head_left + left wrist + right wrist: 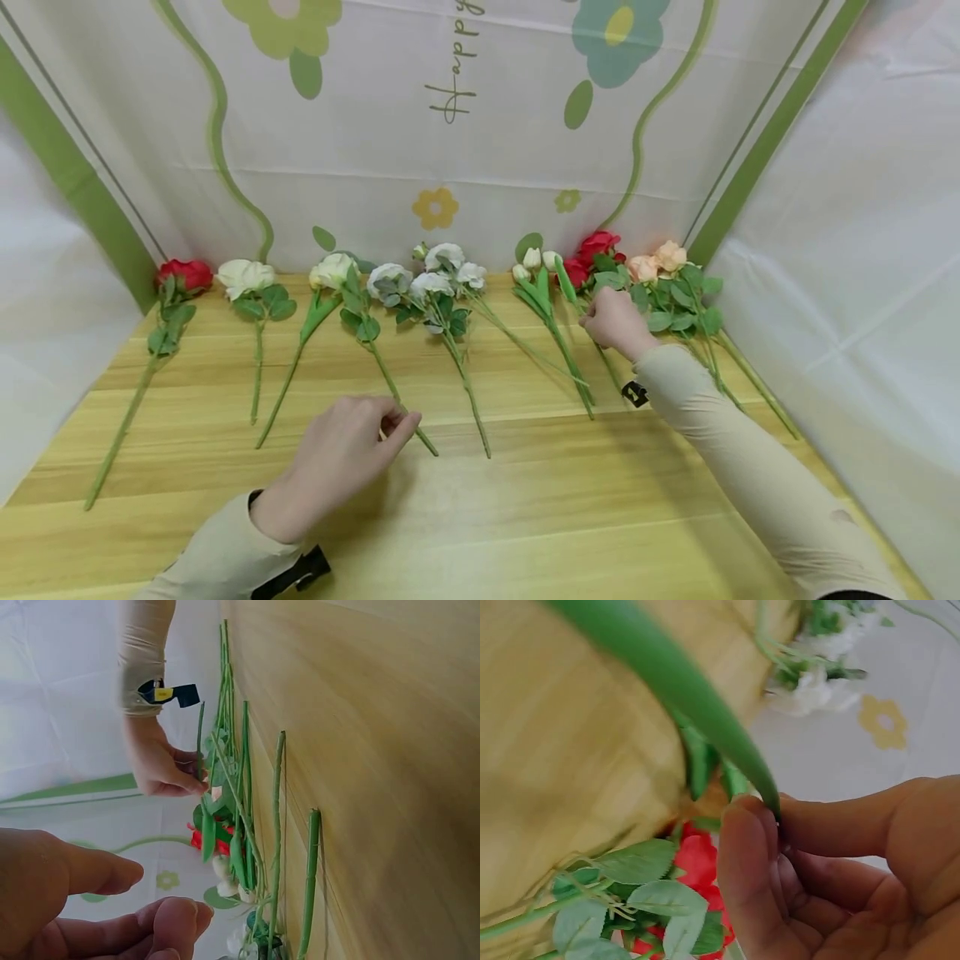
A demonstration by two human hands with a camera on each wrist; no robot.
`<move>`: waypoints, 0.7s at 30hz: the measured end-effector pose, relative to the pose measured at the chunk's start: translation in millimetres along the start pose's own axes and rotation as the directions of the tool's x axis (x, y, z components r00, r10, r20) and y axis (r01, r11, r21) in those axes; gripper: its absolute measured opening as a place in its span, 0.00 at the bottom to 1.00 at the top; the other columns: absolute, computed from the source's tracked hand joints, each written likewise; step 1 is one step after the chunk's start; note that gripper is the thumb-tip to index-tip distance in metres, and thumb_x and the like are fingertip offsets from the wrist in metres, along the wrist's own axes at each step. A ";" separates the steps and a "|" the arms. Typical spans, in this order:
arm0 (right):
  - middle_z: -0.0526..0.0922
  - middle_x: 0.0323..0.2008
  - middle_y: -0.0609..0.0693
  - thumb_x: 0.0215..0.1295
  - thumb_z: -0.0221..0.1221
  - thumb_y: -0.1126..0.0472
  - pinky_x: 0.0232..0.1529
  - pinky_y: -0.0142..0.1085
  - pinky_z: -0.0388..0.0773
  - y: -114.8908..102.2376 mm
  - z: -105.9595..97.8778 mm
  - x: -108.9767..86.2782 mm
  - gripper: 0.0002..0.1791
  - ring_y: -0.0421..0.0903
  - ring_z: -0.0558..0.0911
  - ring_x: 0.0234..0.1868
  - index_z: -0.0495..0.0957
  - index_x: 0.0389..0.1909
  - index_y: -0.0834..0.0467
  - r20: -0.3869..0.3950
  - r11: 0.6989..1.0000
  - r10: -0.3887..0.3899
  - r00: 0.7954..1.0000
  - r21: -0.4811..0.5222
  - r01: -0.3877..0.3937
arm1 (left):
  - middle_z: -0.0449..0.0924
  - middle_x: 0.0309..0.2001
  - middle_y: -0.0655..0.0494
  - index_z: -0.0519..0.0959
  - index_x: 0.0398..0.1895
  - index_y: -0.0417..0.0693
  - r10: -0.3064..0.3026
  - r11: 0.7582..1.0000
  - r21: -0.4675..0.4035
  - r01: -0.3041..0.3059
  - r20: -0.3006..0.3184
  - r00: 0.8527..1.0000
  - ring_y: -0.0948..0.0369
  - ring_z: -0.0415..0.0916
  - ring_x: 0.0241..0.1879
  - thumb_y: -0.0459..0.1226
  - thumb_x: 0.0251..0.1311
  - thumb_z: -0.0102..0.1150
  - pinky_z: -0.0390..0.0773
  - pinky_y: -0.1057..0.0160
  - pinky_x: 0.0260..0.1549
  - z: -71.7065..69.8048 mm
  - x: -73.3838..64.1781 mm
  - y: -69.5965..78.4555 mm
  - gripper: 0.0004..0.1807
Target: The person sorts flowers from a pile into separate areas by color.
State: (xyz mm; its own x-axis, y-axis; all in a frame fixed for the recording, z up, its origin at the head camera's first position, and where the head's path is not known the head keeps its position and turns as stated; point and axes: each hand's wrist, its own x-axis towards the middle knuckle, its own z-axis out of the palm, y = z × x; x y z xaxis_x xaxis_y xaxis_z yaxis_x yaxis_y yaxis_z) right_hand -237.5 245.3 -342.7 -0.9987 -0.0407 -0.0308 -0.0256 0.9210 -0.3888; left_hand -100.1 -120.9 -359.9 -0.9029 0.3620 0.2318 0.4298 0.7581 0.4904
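Observation:
My right hand [617,323] pinches a green stem [712,720] between thumb and fingers, at the right part of the flower row. In the head view this stem leads up to a white tulip [551,260], beside more white tulips [532,258] and red roses [597,244]. My left hand [337,458] hovers over the table, near the lower stem of a white flower [333,271]. Its thumb and loosely bent fingers are apart in the left wrist view, holding nothing.
Flowers lie in a row along the back of the wooden table [525,517]: a red rose [185,275], a white rose [245,277], pale flowers [431,283] and peach roses [669,255]. A printed cloth [375,125] hangs behind; white cloth [862,275] borders the right side.

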 end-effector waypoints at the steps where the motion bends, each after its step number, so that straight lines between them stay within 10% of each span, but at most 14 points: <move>1: 0.62 0.06 0.45 0.69 0.58 0.63 0.14 0.34 0.63 0.2 2.2 1.8 0.29 0.41 0.61 0.09 0.62 0.07 0.52 0.014 1.000 0.008 1.000 -0.014 -0.008 | 0.75 0.21 0.70 0.82 0.23 0.57 -0.005 1.000 -0.002 0.005 0.006 1.000 0.69 0.64 0.16 0.42 0.64 0.63 0.65 0.66 0.14 0.0 0.0 0.1 0.11; 21: 0.60 0.12 0.46 0.57 0.71 0.54 0.16 0.36 0.64 -16.1 27.0 9.7 0.26 0.42 0.63 0.15 0.64 0.13 0.55 0.185 0.991 0.068 0.980 -0.125 -0.046 | 0.71 0.17 0.69 0.81 0.20 0.57 -0.056 0.998 0.003 0.056 0.074 0.996 0.68 0.61 0.14 0.44 0.66 0.62 0.62 0.66 0.13 -5.1 -0.2 -0.1 0.14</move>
State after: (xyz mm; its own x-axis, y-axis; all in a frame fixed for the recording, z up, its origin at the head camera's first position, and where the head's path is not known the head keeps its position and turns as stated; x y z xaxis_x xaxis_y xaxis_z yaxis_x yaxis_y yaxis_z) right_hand -245.5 219.6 -361.5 -0.9726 -0.0487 -0.2271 0.0147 0.9630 -0.2693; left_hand -100.0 -123.9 -355.8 -0.9232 0.3575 0.1413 0.3782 0.7790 0.5002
